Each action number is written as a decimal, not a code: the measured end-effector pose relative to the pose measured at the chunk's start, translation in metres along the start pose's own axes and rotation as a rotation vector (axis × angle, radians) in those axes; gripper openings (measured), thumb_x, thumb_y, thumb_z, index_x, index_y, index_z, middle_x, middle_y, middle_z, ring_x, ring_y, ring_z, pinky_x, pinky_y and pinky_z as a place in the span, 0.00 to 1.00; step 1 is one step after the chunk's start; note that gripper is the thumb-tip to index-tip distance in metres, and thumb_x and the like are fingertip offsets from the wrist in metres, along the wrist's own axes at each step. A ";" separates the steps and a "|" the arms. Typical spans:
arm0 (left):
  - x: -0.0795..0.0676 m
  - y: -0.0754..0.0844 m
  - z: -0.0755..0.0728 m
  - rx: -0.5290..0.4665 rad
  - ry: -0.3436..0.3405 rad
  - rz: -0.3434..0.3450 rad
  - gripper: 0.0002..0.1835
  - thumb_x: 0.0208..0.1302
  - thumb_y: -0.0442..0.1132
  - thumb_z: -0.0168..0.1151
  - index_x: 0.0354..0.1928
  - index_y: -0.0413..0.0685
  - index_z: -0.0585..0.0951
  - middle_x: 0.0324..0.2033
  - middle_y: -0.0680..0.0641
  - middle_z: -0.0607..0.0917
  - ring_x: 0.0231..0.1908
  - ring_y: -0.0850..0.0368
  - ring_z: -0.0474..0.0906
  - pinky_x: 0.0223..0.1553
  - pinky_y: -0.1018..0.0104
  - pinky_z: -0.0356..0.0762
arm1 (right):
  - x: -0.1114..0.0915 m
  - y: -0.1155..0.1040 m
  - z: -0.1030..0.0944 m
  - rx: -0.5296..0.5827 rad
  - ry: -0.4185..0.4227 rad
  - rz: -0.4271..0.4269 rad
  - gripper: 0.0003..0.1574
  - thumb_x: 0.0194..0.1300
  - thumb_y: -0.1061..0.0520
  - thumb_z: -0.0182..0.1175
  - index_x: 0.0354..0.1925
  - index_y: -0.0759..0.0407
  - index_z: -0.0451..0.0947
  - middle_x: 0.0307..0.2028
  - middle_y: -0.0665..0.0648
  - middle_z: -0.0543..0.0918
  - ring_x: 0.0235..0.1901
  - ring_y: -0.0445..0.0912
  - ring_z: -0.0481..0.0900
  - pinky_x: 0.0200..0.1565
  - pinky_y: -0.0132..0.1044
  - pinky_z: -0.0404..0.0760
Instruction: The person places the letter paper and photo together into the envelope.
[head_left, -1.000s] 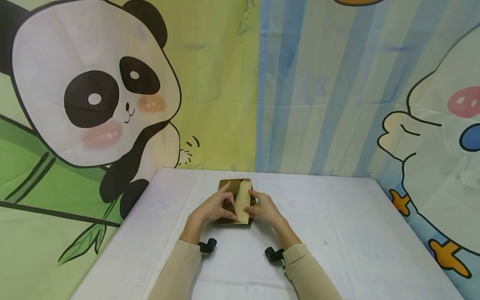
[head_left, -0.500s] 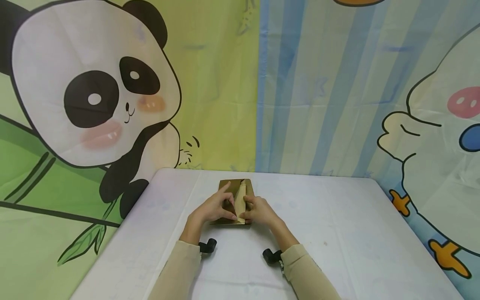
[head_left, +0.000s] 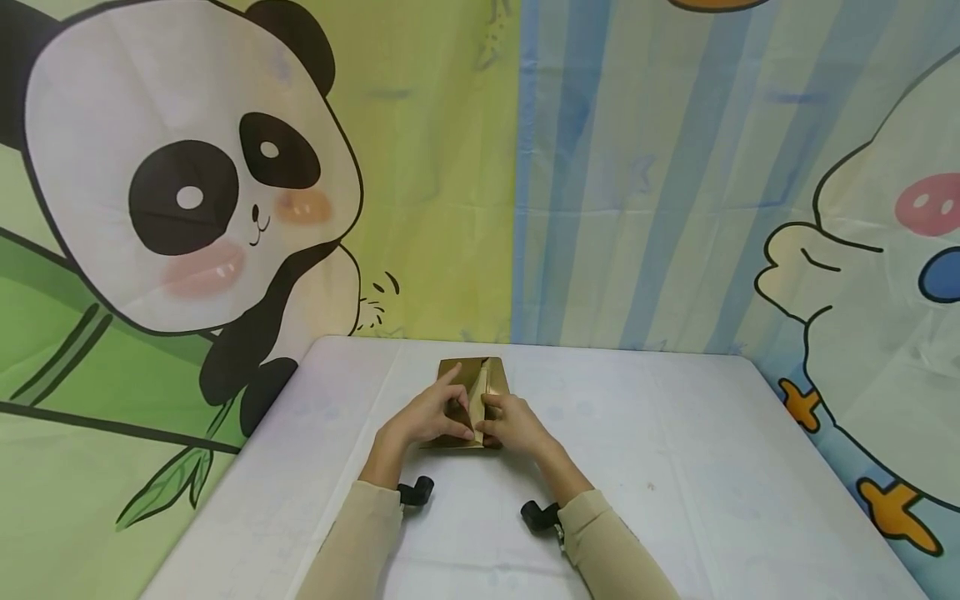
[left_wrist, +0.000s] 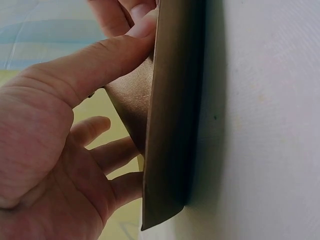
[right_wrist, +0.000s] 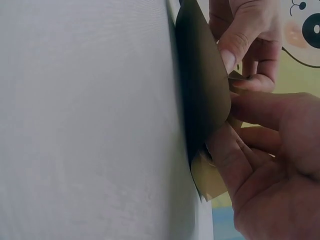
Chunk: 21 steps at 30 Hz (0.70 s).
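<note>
A brown, slightly shiny piece of folded card [head_left: 461, 368] lies near the far edge of the table, with a paler narrow flap [head_left: 478, 392] standing up along its middle. My left hand [head_left: 429, 415] pinches the flap's near left side between thumb and forefinger, its other fingers spread over the card. From the right, my right hand [head_left: 521, 427] holds the same flap, thumb nearest me. In the left wrist view the card's near edge [left_wrist: 170, 130] stands a little off the table. The right wrist view shows a curled brown edge [right_wrist: 207, 80] between both hands; the card's inside is hidden there.
The table [head_left: 637, 433] has a white cloth. Black wrist-worn cameras sit on both wrists, the left camera [head_left: 416, 492] and the right camera [head_left: 538, 517]. Behind the table hangs a printed curtain [head_left: 442, 208] with a panda figure.
My right hand has moved left toward my left hand, tilting the pale flap leftward so it looks narrower. More brown card shows right of it. My left hand has stayed put.
</note>
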<state>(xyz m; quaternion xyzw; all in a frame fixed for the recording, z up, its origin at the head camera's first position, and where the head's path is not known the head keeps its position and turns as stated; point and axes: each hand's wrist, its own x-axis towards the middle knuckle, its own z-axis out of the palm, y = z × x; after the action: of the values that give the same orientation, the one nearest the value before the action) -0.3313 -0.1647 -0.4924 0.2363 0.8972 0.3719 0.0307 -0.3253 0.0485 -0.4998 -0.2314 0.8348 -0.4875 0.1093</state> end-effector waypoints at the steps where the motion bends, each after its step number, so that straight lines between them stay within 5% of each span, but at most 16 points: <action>1: 0.000 0.000 0.000 -0.002 -0.001 -0.001 0.21 0.39 0.51 0.80 0.31 0.58 0.78 0.75 0.44 0.45 0.71 0.40 0.49 0.64 0.42 0.57 | 0.000 0.000 0.000 -0.014 0.007 -0.011 0.37 0.62 0.62 0.64 0.66 0.70 0.63 0.61 0.70 0.72 0.32 0.49 0.86 0.30 0.35 0.82; 6: 0.001 0.000 -0.001 -0.008 -0.005 -0.006 0.21 0.39 0.52 0.80 0.31 0.58 0.78 0.75 0.45 0.45 0.71 0.39 0.49 0.64 0.41 0.56 | 0.000 0.001 0.000 -0.071 0.038 -0.044 0.35 0.60 0.63 0.65 0.64 0.69 0.68 0.68 0.65 0.65 0.42 0.51 0.83 0.34 0.32 0.81; 12: 0.001 0.000 -0.002 -0.010 -0.001 0.006 0.21 0.38 0.52 0.80 0.30 0.59 0.77 0.75 0.43 0.46 0.71 0.37 0.50 0.64 0.39 0.57 | 0.000 0.001 0.001 0.000 0.008 -0.011 0.37 0.59 0.63 0.66 0.65 0.68 0.66 0.68 0.64 0.64 0.25 0.45 0.84 0.30 0.34 0.82; 21: 0.000 0.000 0.000 -0.020 -0.002 0.006 0.21 0.39 0.50 0.81 0.31 0.56 0.77 0.75 0.43 0.45 0.71 0.38 0.48 0.65 0.40 0.55 | 0.000 0.002 0.002 -0.024 -0.014 -0.035 0.29 0.58 0.63 0.67 0.58 0.63 0.75 0.53 0.62 0.79 0.29 0.42 0.83 0.30 0.35 0.82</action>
<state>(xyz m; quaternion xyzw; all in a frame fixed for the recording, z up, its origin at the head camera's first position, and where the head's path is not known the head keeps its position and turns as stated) -0.3317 -0.1646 -0.4922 0.2391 0.8925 0.3810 0.0326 -0.3253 0.0473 -0.5021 -0.2508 0.8356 -0.4776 0.1039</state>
